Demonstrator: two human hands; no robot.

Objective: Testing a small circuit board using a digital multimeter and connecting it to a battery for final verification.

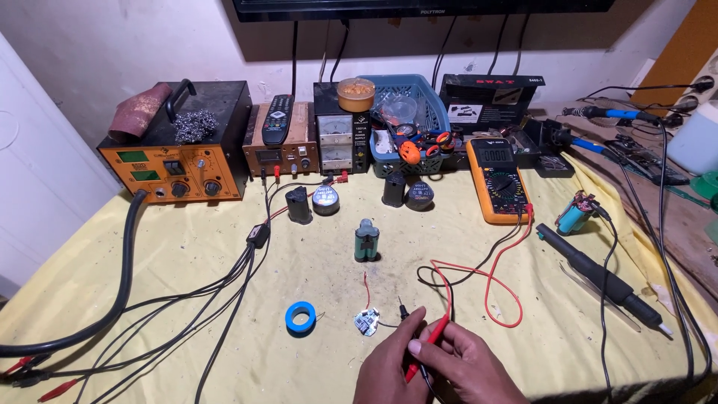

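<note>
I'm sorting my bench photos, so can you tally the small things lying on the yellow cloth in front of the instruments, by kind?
Black cylindrical battery shells: 2
Round grey end caps: 2
Green cell pack: 1
Blue tape roll: 1
Small white circuit board: 1
Orange multimeter: 1
Total: 8

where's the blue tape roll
In the head view the blue tape roll lies flat on the yellow cloth, low and left of centre, just left of the small circuit board.
</note>
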